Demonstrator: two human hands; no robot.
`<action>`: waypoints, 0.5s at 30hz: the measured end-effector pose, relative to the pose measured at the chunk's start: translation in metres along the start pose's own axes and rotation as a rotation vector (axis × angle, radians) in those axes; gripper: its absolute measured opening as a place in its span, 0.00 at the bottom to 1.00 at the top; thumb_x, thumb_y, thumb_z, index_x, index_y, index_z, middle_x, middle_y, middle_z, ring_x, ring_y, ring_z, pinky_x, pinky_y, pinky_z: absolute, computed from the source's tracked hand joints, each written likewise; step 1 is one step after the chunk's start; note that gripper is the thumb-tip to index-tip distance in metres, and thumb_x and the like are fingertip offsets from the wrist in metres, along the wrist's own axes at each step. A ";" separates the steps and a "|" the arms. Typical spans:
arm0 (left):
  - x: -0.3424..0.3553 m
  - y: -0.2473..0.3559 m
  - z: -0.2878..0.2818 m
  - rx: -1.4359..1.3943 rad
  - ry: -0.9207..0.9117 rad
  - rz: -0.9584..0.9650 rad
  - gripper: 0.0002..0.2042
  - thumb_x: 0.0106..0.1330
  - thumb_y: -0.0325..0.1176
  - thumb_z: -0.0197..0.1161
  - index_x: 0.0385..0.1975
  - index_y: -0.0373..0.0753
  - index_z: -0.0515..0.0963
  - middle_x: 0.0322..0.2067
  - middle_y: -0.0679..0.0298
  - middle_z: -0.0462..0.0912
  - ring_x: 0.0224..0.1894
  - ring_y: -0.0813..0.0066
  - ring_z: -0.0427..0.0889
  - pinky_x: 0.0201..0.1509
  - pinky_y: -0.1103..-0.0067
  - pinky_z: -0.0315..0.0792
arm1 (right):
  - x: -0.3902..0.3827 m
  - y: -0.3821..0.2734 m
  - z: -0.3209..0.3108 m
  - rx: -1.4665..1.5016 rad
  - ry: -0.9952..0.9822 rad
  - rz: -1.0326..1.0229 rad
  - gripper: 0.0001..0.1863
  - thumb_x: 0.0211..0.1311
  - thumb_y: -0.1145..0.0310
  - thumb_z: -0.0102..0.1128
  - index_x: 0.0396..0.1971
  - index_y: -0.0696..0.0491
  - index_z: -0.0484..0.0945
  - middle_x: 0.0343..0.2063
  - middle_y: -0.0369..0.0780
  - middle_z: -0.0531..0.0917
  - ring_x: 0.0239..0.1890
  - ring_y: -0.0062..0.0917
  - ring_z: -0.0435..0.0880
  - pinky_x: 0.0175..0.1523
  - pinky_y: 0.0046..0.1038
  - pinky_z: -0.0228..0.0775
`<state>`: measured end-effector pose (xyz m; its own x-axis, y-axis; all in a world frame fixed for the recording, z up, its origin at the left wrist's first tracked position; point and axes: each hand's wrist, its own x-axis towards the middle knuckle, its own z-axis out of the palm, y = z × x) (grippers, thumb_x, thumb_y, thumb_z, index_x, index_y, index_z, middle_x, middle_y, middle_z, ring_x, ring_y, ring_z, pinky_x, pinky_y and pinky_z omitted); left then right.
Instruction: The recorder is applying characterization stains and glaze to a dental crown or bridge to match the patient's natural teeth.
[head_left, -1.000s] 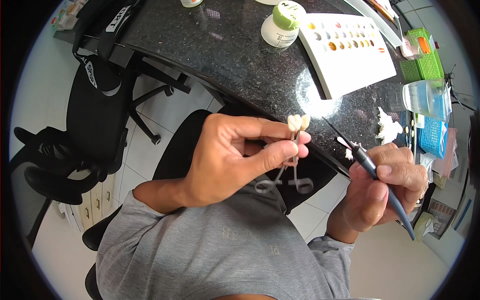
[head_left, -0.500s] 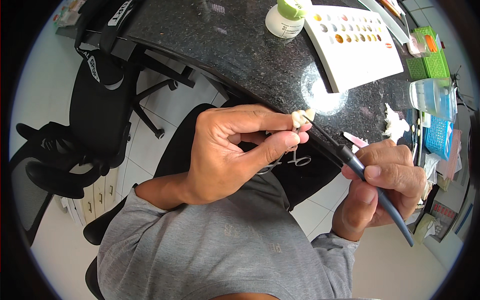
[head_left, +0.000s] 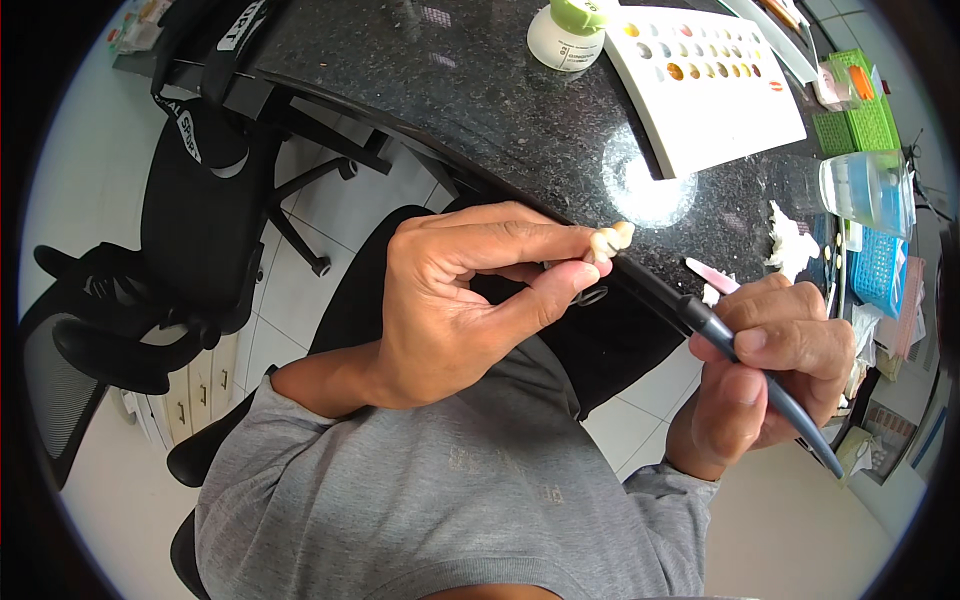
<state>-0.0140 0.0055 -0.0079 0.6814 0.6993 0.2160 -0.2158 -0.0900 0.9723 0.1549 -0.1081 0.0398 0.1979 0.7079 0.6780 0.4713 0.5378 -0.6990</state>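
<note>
My left hand (head_left: 455,300) is closed, pinching a small cream-coloured dental bridge (head_left: 611,241) between thumb and fingertips, just off the table's edge. A metal finger ring (head_left: 593,296), like that of forceps, shows below the thumb; the rest of the tool is hidden behind the hand. Wrapped round a slim brush (head_left: 735,342) with a blue-grey handle and black neck is my right hand (head_left: 770,370). The brush slants up-left toward the bridge. Its fine tip is lost against the dark table edge, so contact cannot be told.
On the black speckled table (head_left: 450,110) lies a white palette (head_left: 715,110) with several coloured wells, beside a green-lidded jar (head_left: 567,37). A clear cup (head_left: 868,195), crumpled tissue (head_left: 791,243) and a pink-and-white strip (head_left: 710,275) are at right. An office chair (head_left: 200,210) stands left.
The brush has drawn slightly down and right from the dental bridge. The bridge has turned a little in my left fingers, and less of the metal tool's rings shows below.
</note>
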 end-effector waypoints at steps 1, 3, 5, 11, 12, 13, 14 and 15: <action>-0.001 0.001 0.000 0.004 0.011 -0.009 0.09 0.59 0.19 0.65 0.40 0.30 0.83 0.32 0.54 0.86 0.33 0.73 0.87 0.36 0.84 0.82 | 0.000 -0.001 -0.002 -0.006 -0.026 0.001 0.11 0.43 0.81 0.59 0.31 0.63 0.74 0.23 0.43 0.77 0.18 0.21 0.76 0.20 0.19 0.67; -0.001 0.002 0.002 -0.004 0.022 -0.022 0.09 0.59 0.19 0.65 0.39 0.29 0.83 0.32 0.54 0.86 0.33 0.74 0.87 0.36 0.85 0.81 | 0.003 -0.003 -0.007 0.085 -0.060 0.000 0.12 0.46 0.82 0.60 0.33 0.63 0.73 0.24 0.43 0.77 0.19 0.21 0.77 0.21 0.19 0.67; -0.001 0.006 0.001 0.018 0.006 -0.077 0.09 0.59 0.18 0.65 0.39 0.29 0.83 0.32 0.53 0.87 0.34 0.73 0.87 0.38 0.83 0.79 | 0.009 -0.007 -0.016 0.060 -0.006 -0.019 0.12 0.50 0.82 0.60 0.36 0.63 0.73 0.26 0.43 0.77 0.20 0.21 0.77 0.23 0.18 0.68; 0.000 0.010 -0.002 -0.098 -0.016 -0.183 0.08 0.60 0.18 0.65 0.38 0.27 0.82 0.33 0.51 0.86 0.36 0.69 0.87 0.42 0.80 0.81 | 0.047 -0.028 -0.058 -0.546 0.295 0.182 0.08 0.63 0.81 0.57 0.40 0.67 0.78 0.30 0.44 0.80 0.24 0.16 0.76 0.29 0.15 0.69; 0.000 0.008 -0.003 -0.118 -0.025 -0.189 0.08 0.60 0.18 0.65 0.38 0.27 0.82 0.33 0.51 0.86 0.37 0.69 0.87 0.42 0.79 0.82 | 0.052 -0.024 -0.062 -0.607 0.258 0.178 0.07 0.62 0.81 0.57 0.39 0.67 0.78 0.30 0.44 0.80 0.25 0.17 0.77 0.30 0.15 0.69; -0.001 0.007 -0.005 -0.145 -0.033 -0.206 0.08 0.60 0.18 0.65 0.38 0.28 0.82 0.33 0.51 0.86 0.37 0.69 0.87 0.43 0.79 0.82 | 0.056 -0.019 -0.066 -0.704 0.231 0.206 0.06 0.61 0.82 0.57 0.38 0.67 0.78 0.30 0.43 0.80 0.26 0.17 0.78 0.31 0.14 0.70; -0.001 0.005 -0.007 -0.149 -0.049 -0.202 0.07 0.60 0.19 0.65 0.38 0.27 0.81 0.34 0.51 0.86 0.38 0.68 0.87 0.43 0.78 0.82 | 0.060 -0.011 -0.068 -0.780 0.213 0.215 0.05 0.60 0.83 0.59 0.36 0.66 0.79 0.30 0.40 0.80 0.29 0.17 0.80 0.34 0.14 0.71; -0.001 0.004 -0.008 -0.145 -0.069 -0.186 0.07 0.61 0.18 0.65 0.38 0.27 0.81 0.34 0.51 0.86 0.38 0.68 0.87 0.43 0.78 0.82 | 0.061 -0.004 -0.070 -0.732 0.220 0.292 0.05 0.59 0.81 0.61 0.34 0.64 0.80 0.29 0.38 0.81 0.29 0.15 0.81 0.34 0.14 0.72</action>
<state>-0.0212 0.0104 -0.0054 0.7638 0.6439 0.0445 -0.1764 0.1419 0.9740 0.2247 -0.0991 0.1002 0.5275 0.6264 0.5739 0.8017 -0.1436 -0.5802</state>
